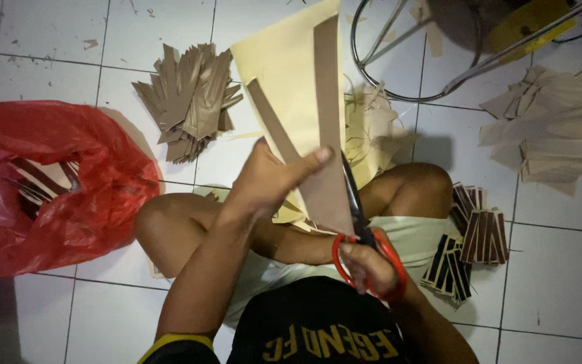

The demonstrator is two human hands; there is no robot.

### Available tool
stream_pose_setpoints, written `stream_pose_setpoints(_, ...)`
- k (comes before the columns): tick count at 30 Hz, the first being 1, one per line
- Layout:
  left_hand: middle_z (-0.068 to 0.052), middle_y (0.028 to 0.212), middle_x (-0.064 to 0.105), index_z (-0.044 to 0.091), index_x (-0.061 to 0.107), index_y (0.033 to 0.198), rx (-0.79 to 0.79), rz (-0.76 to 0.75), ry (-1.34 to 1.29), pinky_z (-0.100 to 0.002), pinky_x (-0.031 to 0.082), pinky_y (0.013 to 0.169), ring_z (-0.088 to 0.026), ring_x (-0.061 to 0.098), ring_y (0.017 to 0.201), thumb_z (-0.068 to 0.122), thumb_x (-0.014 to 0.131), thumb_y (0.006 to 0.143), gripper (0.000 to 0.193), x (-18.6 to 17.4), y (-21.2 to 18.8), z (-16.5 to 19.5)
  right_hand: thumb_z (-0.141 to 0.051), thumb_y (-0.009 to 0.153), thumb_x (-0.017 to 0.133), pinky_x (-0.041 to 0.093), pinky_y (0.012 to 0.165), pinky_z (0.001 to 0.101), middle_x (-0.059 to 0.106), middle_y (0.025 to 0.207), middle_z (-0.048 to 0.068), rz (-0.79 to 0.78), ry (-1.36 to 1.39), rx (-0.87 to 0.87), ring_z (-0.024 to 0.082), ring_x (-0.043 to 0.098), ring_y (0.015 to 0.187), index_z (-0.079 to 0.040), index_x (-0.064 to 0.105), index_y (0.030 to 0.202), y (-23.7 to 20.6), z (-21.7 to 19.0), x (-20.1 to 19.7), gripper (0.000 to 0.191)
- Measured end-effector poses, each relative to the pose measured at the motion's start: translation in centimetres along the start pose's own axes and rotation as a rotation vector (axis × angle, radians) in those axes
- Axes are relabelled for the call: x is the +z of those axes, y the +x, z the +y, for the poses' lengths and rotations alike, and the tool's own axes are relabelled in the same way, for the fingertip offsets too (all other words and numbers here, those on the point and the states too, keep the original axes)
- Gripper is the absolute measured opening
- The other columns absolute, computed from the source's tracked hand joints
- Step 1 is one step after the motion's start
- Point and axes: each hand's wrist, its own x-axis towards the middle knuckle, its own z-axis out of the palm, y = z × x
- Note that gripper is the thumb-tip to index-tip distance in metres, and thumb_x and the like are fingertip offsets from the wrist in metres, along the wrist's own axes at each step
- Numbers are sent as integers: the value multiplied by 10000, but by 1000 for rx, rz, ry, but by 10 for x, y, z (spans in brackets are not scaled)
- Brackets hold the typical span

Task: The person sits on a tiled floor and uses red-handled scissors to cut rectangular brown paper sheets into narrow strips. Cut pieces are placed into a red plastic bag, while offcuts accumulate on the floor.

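Cream card sheet (289, 67) with brown strips; red-handled scissors (365, 229); red plastic bag (55, 182); white floor tiles (560, 269).

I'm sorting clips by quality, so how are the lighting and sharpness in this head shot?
Head view: dim, lit from above, corners falling dark; the paper sheet is brightest; left hand and scissors are readable but soft; the right-side paper stack looks blurred.

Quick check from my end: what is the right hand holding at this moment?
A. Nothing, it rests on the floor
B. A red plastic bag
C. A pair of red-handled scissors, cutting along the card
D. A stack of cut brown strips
C: the right hand has its fingers through the red-handled scissors, whose blades run along the edge of the card sheet that the left hand holds up.
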Motion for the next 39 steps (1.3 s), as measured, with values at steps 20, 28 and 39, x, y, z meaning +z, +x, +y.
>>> stream_pose_setpoints(20,-53,958,756,-3,725,1113,97,-58,-151,-269,593,709,-113,698,824,148,777,914,256,8,-6,-15,-323,987,424,426,517,268,627,656,72,-92,-152,-148,151,576,569,6,725,1000,13,17,-27,446)
stream_pose_setpoints(28,-63,905,778,3,761,1053,43,34,68,-280,596,663,-115,710,777,188,761,903,238,16,-14,-4,-271,910,443,504,641,262,709,861,35,-11,32,-112,108,658,748,-63,673,1185,9,2,-6,414)
stream_pose_setpoints(39,-73,962,770,-11,741,1110,80,27,-62,-269,598,702,-114,706,820,190,767,924,275,18,-15,-18,-320,1022,499,402,410,300,574,566,77,-103,-29,-142,169,539,443,-6,648,851,12,5,-13,388)
